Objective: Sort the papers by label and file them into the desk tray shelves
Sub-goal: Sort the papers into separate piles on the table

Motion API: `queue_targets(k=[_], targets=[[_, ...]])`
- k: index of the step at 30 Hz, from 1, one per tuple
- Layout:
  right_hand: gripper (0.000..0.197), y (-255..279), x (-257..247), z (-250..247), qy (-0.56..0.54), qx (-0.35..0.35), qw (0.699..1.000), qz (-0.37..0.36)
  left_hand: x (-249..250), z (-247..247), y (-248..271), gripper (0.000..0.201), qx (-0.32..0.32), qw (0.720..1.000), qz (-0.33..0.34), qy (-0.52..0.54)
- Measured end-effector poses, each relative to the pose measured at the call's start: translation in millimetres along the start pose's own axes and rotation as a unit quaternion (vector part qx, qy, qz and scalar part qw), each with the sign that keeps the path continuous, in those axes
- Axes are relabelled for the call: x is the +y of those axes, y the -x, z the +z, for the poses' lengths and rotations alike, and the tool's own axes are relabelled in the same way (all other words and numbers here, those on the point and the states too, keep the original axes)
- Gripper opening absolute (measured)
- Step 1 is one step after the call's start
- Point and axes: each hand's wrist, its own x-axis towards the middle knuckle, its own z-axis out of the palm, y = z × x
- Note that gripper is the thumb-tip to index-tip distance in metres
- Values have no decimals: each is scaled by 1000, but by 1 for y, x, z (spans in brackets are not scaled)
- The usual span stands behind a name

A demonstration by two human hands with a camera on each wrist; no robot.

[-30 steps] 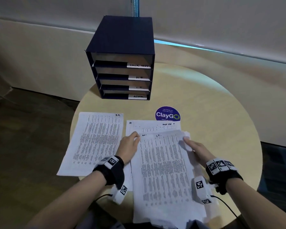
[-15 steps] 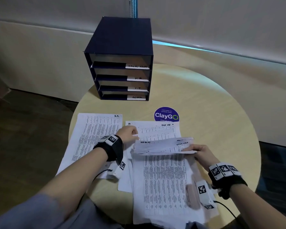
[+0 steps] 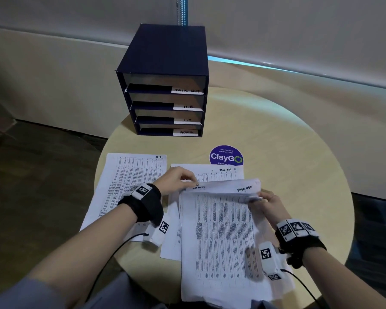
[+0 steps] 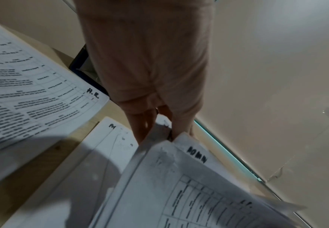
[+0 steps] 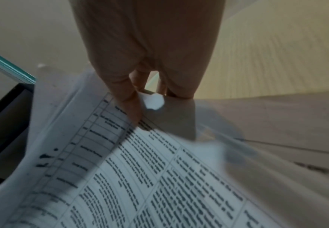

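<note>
Both forearms reach forward over the near edge of the table, bare, each wrist in a black band with white coded tags. Left hand [image 3: 176,180] palm down, fingers [image 4: 142,128] curled, pinching the top left corner of the lifted sheets [image 3: 223,188]. Right hand [image 3: 268,204] at their right edge, thumb on top, fingers [image 5: 128,98] under, pinching. Wrists well apart, roughly level.

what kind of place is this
Probably an office pantry or break area: a round pale wooden table, a dark blue desk tray with labelled shelves, and a purple ClayGo sticker about keeping pantries clean.
</note>
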Motion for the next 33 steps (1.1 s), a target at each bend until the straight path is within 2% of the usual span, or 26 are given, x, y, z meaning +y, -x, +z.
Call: queue_targets(k=[5,7,8,10,11,12,14,16,18,23,25,27,30,33], targets=[[18,1,-2,4,-13,-23,999,46,3,-1,-2,12,-71,997,-26,3],[17,1,-2,3,-9,-21,999,47,0,-2,-5,22,-87,994,-51,31],[19,0,-1,2,-9,-19,999,46,-3,-2,-9,28,-56,995,-70,49],[20,0,1,0,-7,-15,999,47,-13,-2,-15,27,76,990,-103,54],[18,1,1,-1,-6,-17,999,46,-19,-3,-19,21,140,984,-110,9],[16,3,0,-1,-6,-21,999,45,-25,-4,-22,17,171,978,-110,-58],[13,5,-1,-1,-11,-24,999,41,-34,-4,-26,19,137,973,-98,-157],[12,5,-3,0,-18,-27,999,44,-41,-1,-29,17,100,971,-92,-196],[16,6,-4,0,-23,-30,998,49,-45,2,-32,17,110,967,-88,-212],[16,8,-6,1,-24,-29,998,54,-47,5,-38,34,98,970,-103,-199],[19,8,-8,2,-28,-27,998,51,-42,4,-38,25,102,969,-95,-205],[18,9,-10,4,-40,-28,997,52,-36,4,-36,11,136,965,-73,-213],[14,9,-9,6,-58,-7,997,52,-25,6,-29,14,145,980,-40,-130],[18,4,-1,4,-60,27,997,51,-12,4,-16,8,68,997,-37,0]])
